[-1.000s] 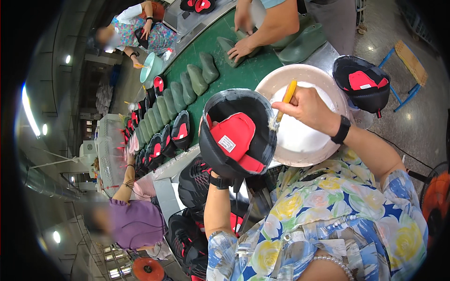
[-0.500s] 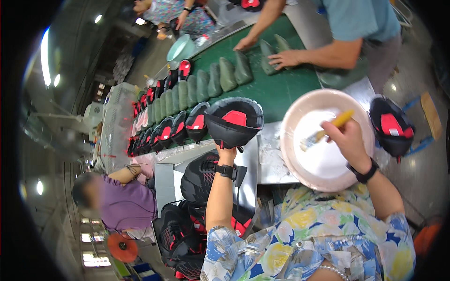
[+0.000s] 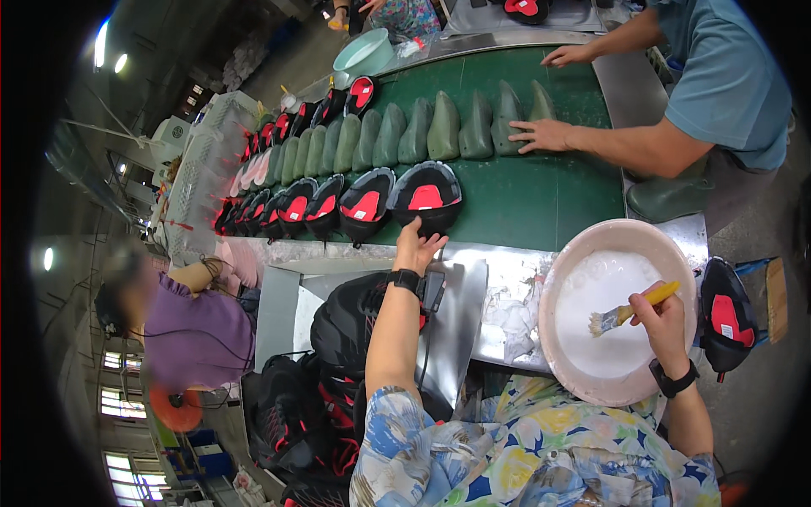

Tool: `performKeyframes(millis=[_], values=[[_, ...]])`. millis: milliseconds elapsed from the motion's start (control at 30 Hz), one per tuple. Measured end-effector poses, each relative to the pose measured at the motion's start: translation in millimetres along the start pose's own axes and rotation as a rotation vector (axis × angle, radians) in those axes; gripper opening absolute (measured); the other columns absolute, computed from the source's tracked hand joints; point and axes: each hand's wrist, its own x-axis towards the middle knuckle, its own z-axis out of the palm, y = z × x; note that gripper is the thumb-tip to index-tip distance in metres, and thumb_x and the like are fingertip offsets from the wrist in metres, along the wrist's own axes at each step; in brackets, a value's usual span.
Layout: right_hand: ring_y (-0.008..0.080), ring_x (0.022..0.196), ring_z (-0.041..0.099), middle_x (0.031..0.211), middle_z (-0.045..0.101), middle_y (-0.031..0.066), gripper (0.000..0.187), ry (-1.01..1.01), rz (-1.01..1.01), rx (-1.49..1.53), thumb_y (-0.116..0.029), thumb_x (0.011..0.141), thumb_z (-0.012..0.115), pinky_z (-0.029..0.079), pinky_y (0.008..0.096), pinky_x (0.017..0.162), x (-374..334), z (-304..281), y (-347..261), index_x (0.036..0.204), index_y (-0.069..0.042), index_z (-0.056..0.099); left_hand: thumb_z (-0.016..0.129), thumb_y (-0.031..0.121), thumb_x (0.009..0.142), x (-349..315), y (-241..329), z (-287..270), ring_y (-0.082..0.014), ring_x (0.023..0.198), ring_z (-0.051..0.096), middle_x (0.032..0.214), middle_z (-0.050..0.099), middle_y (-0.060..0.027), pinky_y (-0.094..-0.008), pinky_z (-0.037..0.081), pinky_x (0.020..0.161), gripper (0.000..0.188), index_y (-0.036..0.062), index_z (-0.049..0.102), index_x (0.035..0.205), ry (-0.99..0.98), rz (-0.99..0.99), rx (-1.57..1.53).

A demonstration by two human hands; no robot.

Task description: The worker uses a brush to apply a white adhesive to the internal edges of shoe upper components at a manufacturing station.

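Observation:
My left hand (image 3: 416, 249) is open, palm turned up and fingers apart, just at the near edge of a black shoe upper (image 3: 435, 218) with a red lining. That upper stands at the right end of a row of similar ones on the green conveyor belt (image 3: 524, 207). In my right hand (image 3: 663, 325) is a paintbrush (image 3: 623, 316) with a yellow handle, gripped above a pale pink basin (image 3: 553, 325). White liquid (image 3: 604, 359) fills the basin's lower part, and the bristles hang over it.
Green shoe lasts (image 3: 443, 127) stand in a row mid-belt, where a co-worker's hand (image 3: 545, 135) touches one. Black shoes (image 3: 351, 325) are piled left of my arm. Another upper (image 3: 726, 313) lies right of the basin. A person in purple (image 3: 198, 325) is at left.
My left hand has set the shoe upper on the belt at the row's end and let go. My right hand still holds the brush over the basin. The co-worker's far hand has moved right.

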Motion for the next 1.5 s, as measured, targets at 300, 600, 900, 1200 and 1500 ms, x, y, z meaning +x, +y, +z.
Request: performKeyframes(millis=[300,600,900,1200,1500], values=[[0.0101,0.065,0.062,0.077,0.065,0.0038,0.016,-0.206,-0.09,-0.168,-0.013,0.091,0.071,0.049,0.023,0.061,0,17,-4,0.087,0.0,0.063,0.066,0.015,0.075,36,57,-76,-0.0358,0.119,0.055,0.131,0.056,-0.024,-0.0502,0.048,0.09,0.066,-0.0016,0.049,0.136,0.114,0.533,0.963],[0.0093,0.065,0.061,0.078,0.067,0.0051,0.019,-0.126,-0.151,-0.241,-0.016,0.091,0.071,0.049,0.0224,0.06,7,-12,2,0.088,0.001,0.064,0.072,0.049,0.077,-139,27,-150,-0.046,0.145,0.026,0.157,0.031,-0.0262,-0.0669,0.018,0.115,0.092,0.0086,0.037,0.151,0.059,0.634,2.304],[0.0202,0.061,0.064,0.069,0.066,0.0129,0.028,-0.28,-0.266,-0.495,-0.023,0.086,0.076,0.048,0.0322,0.057,-15,-1,-10,0.081,0.002,0.066,0.058,0.006,0.083,-132,49,-132,-0.0417,0.107,0.058,0.111,0.059,-0.0238,-0.0475,0.051,0.09,0.034,-0.0001,0.054,0.116,-0.057,1.047,2.29],[0.0398,0.081,0.066,0.088,0.067,0.0204,0.024,-0.436,-0.429,-0.499,-0.022,0.086,0.072,0.051,0.0454,0.073,7,38,27,0.091,0.0,0.063,0.054,0.004,0.096,-223,117,-72,-0.0189,0.116,0.06,0.13,0.061,-0.0105,-0.0333,0.049,0.099,0.046,-0.0002,0.048,0.141,-0.573,0.969,0.916],[0.0369,0.085,0.065,0.086,0.067,0.0172,0.021,-0.352,-0.573,-0.742,-0.018,0.085,0.071,0.051,0.0439,0.076,12,-39,8,0.092,-0.001,0.064,0.06,0.014,0.099,-235,35,-17,-0.0196,0.117,0.057,0.129,0.062,-0.0092,-0.0333,0.043,0.106,0.043,0.0023,0.052,0.14,-0.75,0.891,1.346]])
